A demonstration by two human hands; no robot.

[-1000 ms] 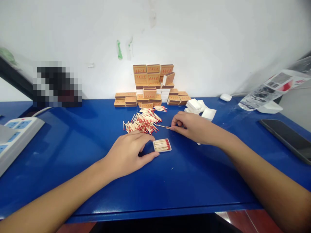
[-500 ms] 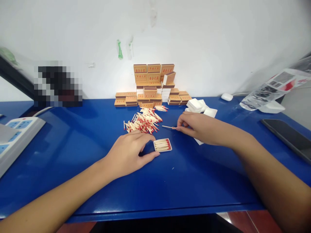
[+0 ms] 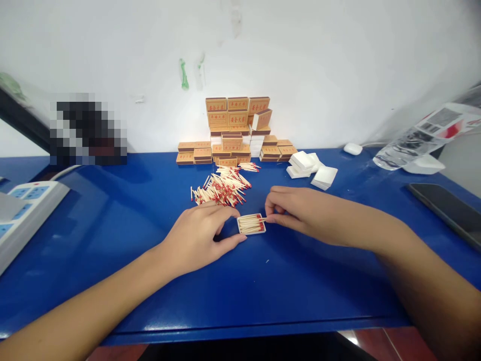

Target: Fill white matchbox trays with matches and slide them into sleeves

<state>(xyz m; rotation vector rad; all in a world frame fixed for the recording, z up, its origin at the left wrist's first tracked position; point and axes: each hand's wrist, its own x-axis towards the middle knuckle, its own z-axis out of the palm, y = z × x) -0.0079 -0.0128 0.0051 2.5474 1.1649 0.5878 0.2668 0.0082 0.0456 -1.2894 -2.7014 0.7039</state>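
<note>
My left hand [image 3: 201, 238] grips the left end of a small white matchbox tray [image 3: 256, 232], thumb at its near corner and forefinger at its far corner. A layer of matches [image 3: 249, 223] lies in the tray, red heads to the right. At the tray's right end, my right hand [image 3: 295, 208] pinches a match [image 3: 263, 219] between thumb and forefinger. That match reaches over the tray's right edge, and the fingers cover its head end. Just beyond my left hand is a loose heap of red-headed matches [image 3: 223, 189].
Stacked matchboxes [image 3: 238, 120] stand against the wall. White empty trays [image 3: 302, 161] lie back right on the blue table [image 3: 225, 296]. A phone [image 3: 447, 210] and a clear plastic packet [image 3: 406, 143] are far right; a power strip [image 3: 35, 210] is at left.
My right hand has moved left and nearer, bringing the match from beside the heap to the tray's right end. My left hand and the tray have stayed in place.
</note>
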